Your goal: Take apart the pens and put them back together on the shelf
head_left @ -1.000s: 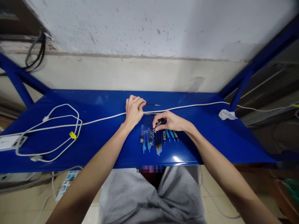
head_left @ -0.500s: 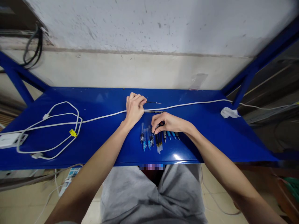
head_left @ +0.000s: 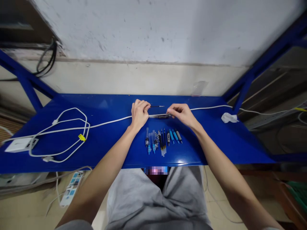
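Observation:
My left hand (head_left: 140, 114) pinches a thin dark pen refill (head_left: 157, 106) that points right, above the white cable. To its right, my right hand (head_left: 180, 113) has its fingers pressed together beside a dark pen part (head_left: 163, 116) lying along the cable; whether anything is between the fingertips is hidden. Nearer the front edge, clear pen barrels with blue and black tips (head_left: 153, 142) lie in a group. Several refills (head_left: 163, 142) lie beside them, then blue and grey pen parts (head_left: 174, 135) farther right.
A white cable (head_left: 107, 121) crosses the blue shelf (head_left: 115, 147), with loops and a yellow tag (head_left: 82, 137) at left. A white adapter (head_left: 20, 144) lies far left. Crumpled white tissue (head_left: 229, 118) is at right. Blue frame bars flank both sides.
My right hand has moved up and right from the laid-out pen parts to the dark part by the cable. My left hand still holds the refill. The view has shifted slightly.

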